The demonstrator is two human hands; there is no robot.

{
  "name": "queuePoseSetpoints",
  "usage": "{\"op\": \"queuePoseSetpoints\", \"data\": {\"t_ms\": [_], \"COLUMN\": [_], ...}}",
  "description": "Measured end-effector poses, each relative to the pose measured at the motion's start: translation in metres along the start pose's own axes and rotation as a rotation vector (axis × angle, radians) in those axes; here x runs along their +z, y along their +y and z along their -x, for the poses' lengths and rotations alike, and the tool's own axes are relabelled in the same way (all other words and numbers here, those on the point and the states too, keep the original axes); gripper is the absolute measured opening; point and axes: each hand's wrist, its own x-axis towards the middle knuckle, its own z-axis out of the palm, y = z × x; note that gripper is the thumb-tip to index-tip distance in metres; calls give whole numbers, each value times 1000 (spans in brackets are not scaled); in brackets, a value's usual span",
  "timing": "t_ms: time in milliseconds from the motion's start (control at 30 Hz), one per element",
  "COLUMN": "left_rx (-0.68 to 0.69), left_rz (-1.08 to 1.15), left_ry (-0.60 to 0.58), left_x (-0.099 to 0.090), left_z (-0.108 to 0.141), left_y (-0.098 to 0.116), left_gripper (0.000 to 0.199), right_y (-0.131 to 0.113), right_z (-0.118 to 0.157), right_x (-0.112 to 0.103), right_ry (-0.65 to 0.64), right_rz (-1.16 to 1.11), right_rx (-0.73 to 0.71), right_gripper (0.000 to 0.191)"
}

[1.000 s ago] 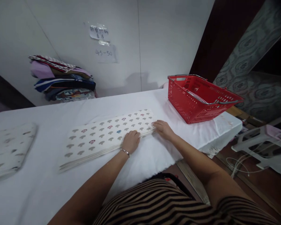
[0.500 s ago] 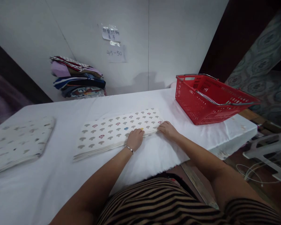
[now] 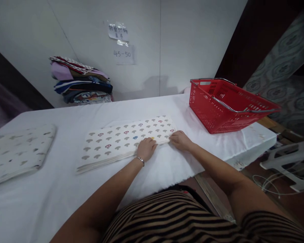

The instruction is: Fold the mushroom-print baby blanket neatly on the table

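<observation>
A white cloth with a mushroom print (image 3: 121, 140) lies folded into a long strip on the table, its layers showing along the near edge. My left hand (image 3: 146, 149), with a bracelet at the wrist, grips that near edge right of the middle, fingers on top. At the right end, my right hand (image 3: 180, 140) has its fingers closed on the near corner of the same cloth. My thumbs are mostly hidden. Another folded white cloth (image 3: 17, 152) with a scattered print lies apart at the far left.
A red plastic basket (image 3: 218, 114) with metal handles stands at the table's right end. Behind the white-covered table (image 3: 63, 195) is a stack of folded fabrics (image 3: 83, 84) against the wall. A white plastic stool (image 3: 286, 165) and loose cables are on the right.
Both hands stay on the near edge of the mushroom-print cloth, almost unmoved. The view has shifted slightly.
</observation>
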Motion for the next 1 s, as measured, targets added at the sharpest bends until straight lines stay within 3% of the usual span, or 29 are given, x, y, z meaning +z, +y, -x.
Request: {"op": "queuePoseSetpoints", "data": {"t_ms": [133, 433, 533, 733, 1000], "left_rx": [4, -9, -11, 96, 118], "left_rz": [20, -31, -31, -72, -53], "left_ry": [-73, -194, -171, -98, -97], "left_x": [0, -4, -6, -4, 5], "left_z": [-15, -31, -31, -22, -17], "left_y": [5, 12, 13, 17, 14], "left_gripper": [28, 30, 30, 28, 20], "right_y": [0, -3, -5, -5, -1], "right_z": [-16, -37, -37, -20, -8], "right_x": [-6, -11, -12, -11, -3], "right_ry": [-128, -319, -304, -135, -108], "right_rz": [-54, -21, -21, 48, 49], "right_rx": [22, -19, -15, -83, -134], "right_gripper": [26, 17, 17, 21, 20]}}
